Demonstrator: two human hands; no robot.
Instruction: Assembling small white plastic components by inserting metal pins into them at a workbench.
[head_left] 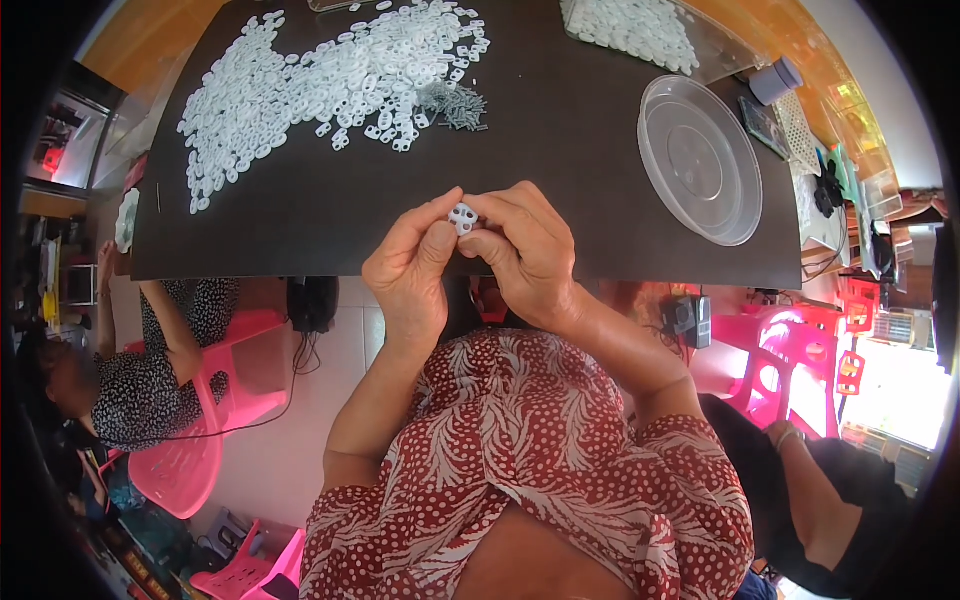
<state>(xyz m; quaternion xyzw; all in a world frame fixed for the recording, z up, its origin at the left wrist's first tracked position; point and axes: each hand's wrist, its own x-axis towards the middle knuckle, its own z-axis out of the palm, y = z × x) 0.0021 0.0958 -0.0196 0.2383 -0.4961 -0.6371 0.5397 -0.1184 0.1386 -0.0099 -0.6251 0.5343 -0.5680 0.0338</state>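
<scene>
Just above the table's near edge, my left hand and my right hand meet around a small white plastic piece with dark holes. Fingertips of both hands pinch it from either side. Beyond them, a wide heap of similar white plastic pieces spreads over the far left of the table. A little pile of short grey pins lies against the heap's right end. Whether a pin sits in the held piece is hidden by my fingers.
The dark table fills the space ahead. On its right lie a round clear plastic lid and, farther back, a clear tray of white pieces. A purple-grey cup stands at the far right. People sit left and right, near pink chairs.
</scene>
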